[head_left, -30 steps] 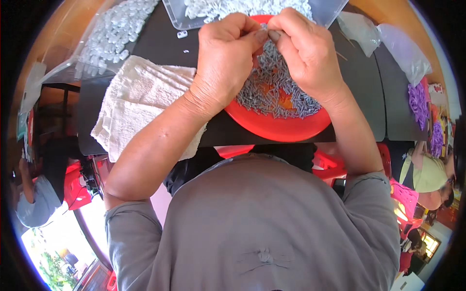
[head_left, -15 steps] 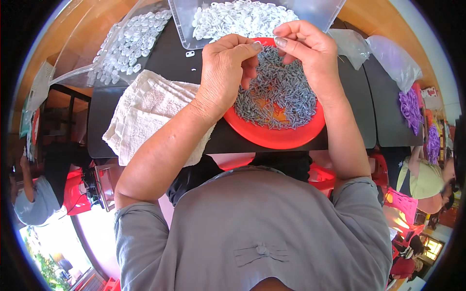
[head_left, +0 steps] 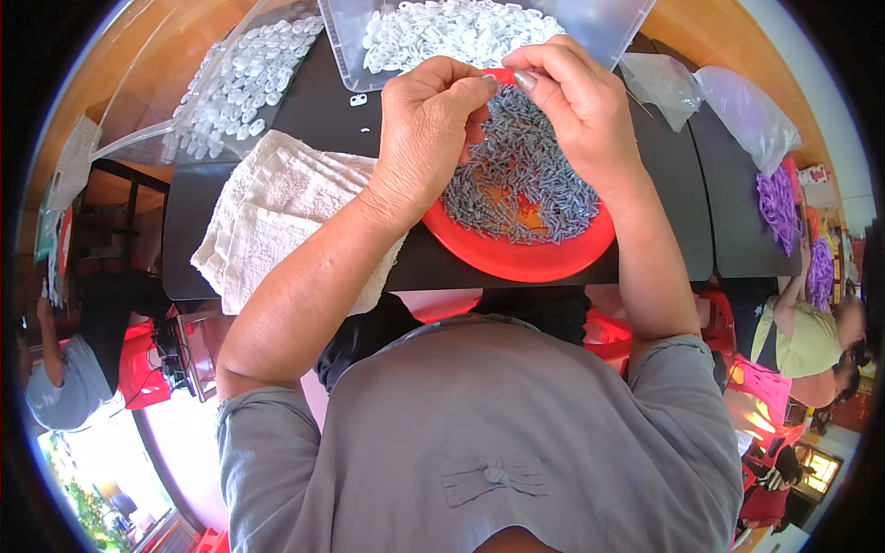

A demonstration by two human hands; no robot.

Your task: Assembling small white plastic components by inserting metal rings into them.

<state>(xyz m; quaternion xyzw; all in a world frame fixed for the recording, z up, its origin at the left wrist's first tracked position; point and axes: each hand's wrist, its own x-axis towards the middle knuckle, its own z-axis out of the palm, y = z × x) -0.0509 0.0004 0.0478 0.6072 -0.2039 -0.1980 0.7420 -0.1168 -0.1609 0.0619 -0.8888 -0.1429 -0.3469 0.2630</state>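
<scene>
Both hands are raised over the far part of a red plate point(head_left: 544, 270) heaped with small grey screws point(head_left: 553, 198). Thumb and fingers of my left hand point(head_left: 429, 129) are pinched together above the plate's far left edge. Facing it, my right hand point(head_left: 583, 115) has thumb and forefinger brought together, its tips a short way from the left thumb. Whatever sits in either pinch is too small and hidden to name. Beyond the hands, a clear plastic bin point(head_left: 345, 63) holds many small white plastic pieces point(head_left: 452, 32).
At the left a folded cream towel point(head_left: 277, 207) lies on the black table point(head_left: 664, 212). Behind it, a clear container point(head_left: 138, 138) holds translucent white pieces point(head_left: 244, 88). One loose white piece point(head_left: 358, 100) lies near the bin. Plastic bags point(head_left: 742, 115) rest at the far right; people sit at both sides.
My right hand has shifted slightly left, bringing its fingertips closer to my left hand. My left hand has barely moved, and the plate and bins stay put.
</scene>
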